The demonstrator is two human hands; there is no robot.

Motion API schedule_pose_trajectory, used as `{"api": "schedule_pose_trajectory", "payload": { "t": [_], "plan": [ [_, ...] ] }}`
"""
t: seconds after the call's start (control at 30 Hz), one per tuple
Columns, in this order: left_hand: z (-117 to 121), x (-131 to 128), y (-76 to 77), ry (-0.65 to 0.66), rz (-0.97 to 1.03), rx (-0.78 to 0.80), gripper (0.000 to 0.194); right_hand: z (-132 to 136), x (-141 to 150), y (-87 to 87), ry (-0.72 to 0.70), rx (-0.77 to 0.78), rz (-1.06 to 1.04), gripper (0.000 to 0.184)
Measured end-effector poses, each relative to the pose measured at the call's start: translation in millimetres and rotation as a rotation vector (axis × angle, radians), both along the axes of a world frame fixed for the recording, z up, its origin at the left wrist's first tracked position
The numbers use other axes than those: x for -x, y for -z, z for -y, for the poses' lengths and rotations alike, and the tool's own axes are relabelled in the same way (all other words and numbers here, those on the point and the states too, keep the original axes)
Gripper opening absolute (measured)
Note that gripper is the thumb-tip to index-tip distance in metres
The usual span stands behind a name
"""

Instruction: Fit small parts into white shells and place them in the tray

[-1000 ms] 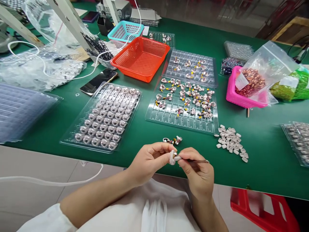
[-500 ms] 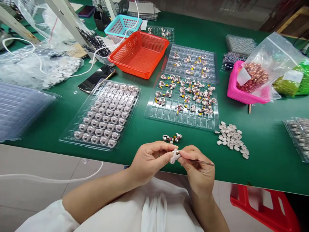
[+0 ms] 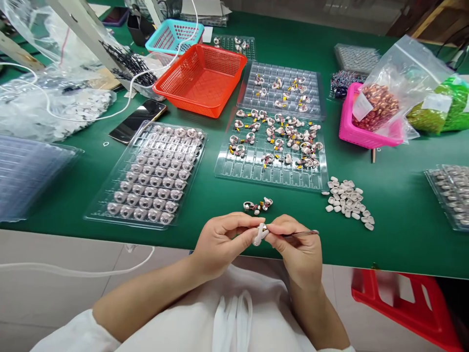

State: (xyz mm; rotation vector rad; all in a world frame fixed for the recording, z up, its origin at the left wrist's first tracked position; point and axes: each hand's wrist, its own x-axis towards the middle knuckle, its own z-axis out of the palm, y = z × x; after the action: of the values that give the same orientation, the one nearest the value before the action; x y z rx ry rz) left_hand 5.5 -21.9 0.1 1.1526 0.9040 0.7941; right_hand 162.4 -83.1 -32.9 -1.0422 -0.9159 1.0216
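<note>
In front of my body, near the table's front edge, my left hand [image 3: 227, 242] pinches a small white earphone part [image 3: 259, 235] between thumb and fingertips. My right hand [image 3: 298, 252] is closed, its fingertips touching the right side of that part. Slim metal tweezers [image 3: 302, 233] lie in the right hand, their rounded end pointing right and their tips hidden by the fingers. Just beyond the hands is a loose earphone assembly [image 3: 258, 206] with wires and yellow tabs. To the right lies a pile of small white shell pieces [image 3: 348, 199].
A clear tray [image 3: 234, 168] holds several earphone assemblies; another tray [image 3: 91, 215] holds rows of round pale parts. Behind stand an orange basket [image 3: 200, 80] and a blue basket [image 3: 156, 45]. A phone [image 3: 137, 121] lies left, a pink basket [image 3: 361, 137] with bags right.
The view has shifted slightly, so the table things sit a little further left and higher. Both hands keep their hold, with the tweezers turned slightly in the right hand.
</note>
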Motion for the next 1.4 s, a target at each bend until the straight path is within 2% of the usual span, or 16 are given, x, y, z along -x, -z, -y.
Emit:
{"api": "schedule_pose_trajectory", "payload": {
  "t": [0.2,0.33,0.43,0.67,1.13,1.4],
  "plan": [
    [1,3,4.0,0.037,-0.111,-0.274,0.016,-1,-3,-2.7,-0.022,0.009,-0.021,0.024],
    [0,4,9.3,0.068,-0.076,-0.527,0.027,-1,-6,-3.0,-0.035,0.032,-0.024,0.027],
    [-2,4,11.7,0.09,-0.081,-0.619,0.034,0,-7,-2.9,-0.042,0.045,-0.016,0.029],
    [-2,5,12.5,0.116,-0.108,-0.67,0.041,-1,-9,-2.4,-0.045,0.049,-0.015,0.028],
    [0,4,12.1,0.156,-0.12,-0.664,0.039,1,-14,-4.8,-0.06,0.046,0.084,0.027],
    [0,5,10.2,0.16,-0.129,-0.667,0.036,5,-20,-0.5,-0.078,0.067,0.182,0.025]
  ]
}}
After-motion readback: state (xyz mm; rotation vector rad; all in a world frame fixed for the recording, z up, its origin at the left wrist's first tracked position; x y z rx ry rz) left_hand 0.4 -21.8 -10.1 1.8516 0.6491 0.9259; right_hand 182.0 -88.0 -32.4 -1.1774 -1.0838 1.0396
